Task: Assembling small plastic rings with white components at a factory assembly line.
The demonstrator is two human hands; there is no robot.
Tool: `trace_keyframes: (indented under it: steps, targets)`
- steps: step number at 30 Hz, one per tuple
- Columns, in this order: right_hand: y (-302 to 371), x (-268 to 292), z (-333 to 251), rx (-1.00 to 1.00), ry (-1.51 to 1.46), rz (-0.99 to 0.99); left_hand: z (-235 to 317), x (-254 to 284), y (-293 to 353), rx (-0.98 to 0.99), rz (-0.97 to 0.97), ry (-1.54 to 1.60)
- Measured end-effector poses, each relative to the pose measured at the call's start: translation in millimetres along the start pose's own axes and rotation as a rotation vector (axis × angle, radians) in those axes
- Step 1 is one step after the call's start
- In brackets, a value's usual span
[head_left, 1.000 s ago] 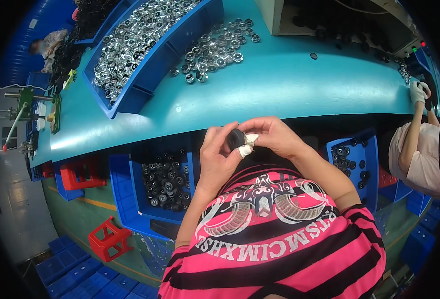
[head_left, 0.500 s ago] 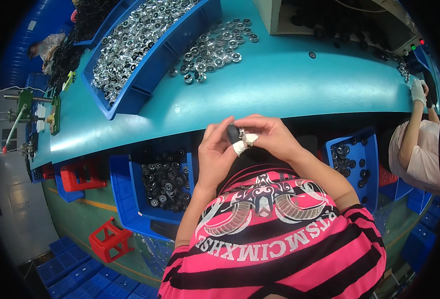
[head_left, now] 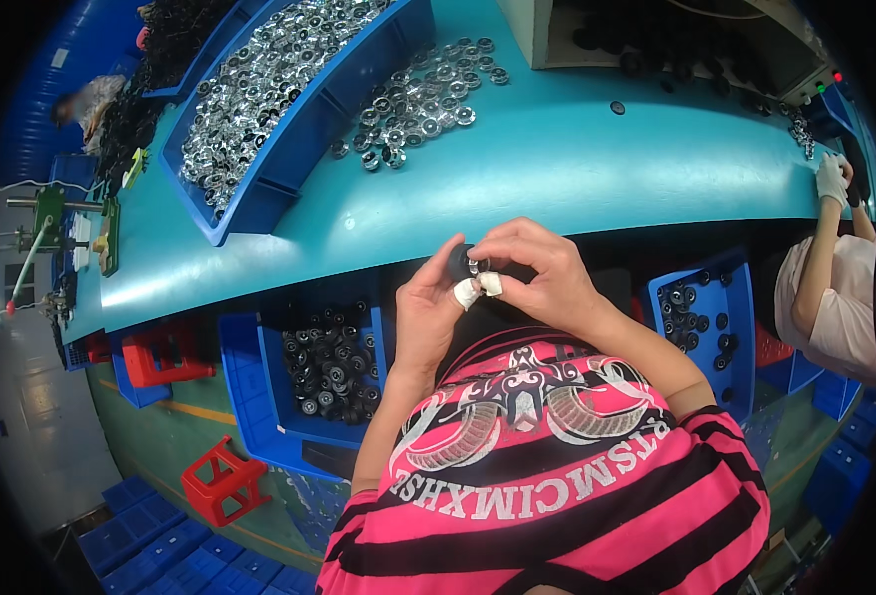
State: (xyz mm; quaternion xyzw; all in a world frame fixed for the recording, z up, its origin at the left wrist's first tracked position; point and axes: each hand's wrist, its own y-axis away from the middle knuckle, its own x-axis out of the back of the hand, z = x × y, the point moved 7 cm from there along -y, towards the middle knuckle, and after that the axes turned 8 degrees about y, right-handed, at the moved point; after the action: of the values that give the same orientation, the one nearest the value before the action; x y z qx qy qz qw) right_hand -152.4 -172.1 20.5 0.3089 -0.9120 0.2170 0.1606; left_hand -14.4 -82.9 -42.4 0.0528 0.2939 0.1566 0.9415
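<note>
Evidently the work sits between two sets of fingertips. At far left stands a green hand press (head_left: 49, 218); farther right, a red plastic stool (head_left: 223, 481) is on the floor, and a blue bin (head_left: 246, 382) holds black wheels (head_left: 337, 374) below the table edge. Above it, on the teal table (head_left: 557, 169), a blue tray (head_left: 279, 183) is heaped with silver hubs (head_left: 269, 94), with loose hubs (head_left: 423, 114) scattered just beside it.

The left hand (head_left: 430, 309) grips a black wheel (head_left: 460, 262), its covered thumb (head_left: 466, 293) beneath. The wheel is held near the table's front edge, a silver part (head_left: 474, 266) showing on its right side. There the right hand (head_left: 552, 278) is closed on it, thumb below; whether it pinches the silver part alone, I cannot tell. Its index finger now arches higher than a half second ago, which suggests a shifted grip, with the piece still being worked in the hands.

Farther right, another blue bin (head_left: 742, 337) holds wheels; beyond it is a co-worker's gloved hand (head_left: 832, 180).
</note>
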Motion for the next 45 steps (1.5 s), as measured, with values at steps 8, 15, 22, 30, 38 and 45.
trace_keyframes:
  steps: [8, 15, 22, 30, 38, 45]
  targets:
    - [5, -2, -18, 0.237, 0.257, 0.15, -8, 0, 0, 0.055, -0.037, 0.039]
    - [0, -7, -21, 0.186, 0.121, 0.069, -14, -5, 2, 0.072, 0.025, 0.213]
    - [9, -15, 26, -0.242, -0.203, -0.134, -9, -2, 4, 0.021, -0.056, 0.223]
    - [13, -27, 39, -0.394, -0.452, -0.197, -6, -13, 5, 0.019, -0.076, 0.073]
    - [9, -25, 22, -0.251, -0.372, -0.098, -13, -1, 2, -0.057, 0.013, 0.094]
    - [5, -22, 6, -0.012, -0.009, -0.042, -11, 8, 4, -0.098, 0.101, 0.022]
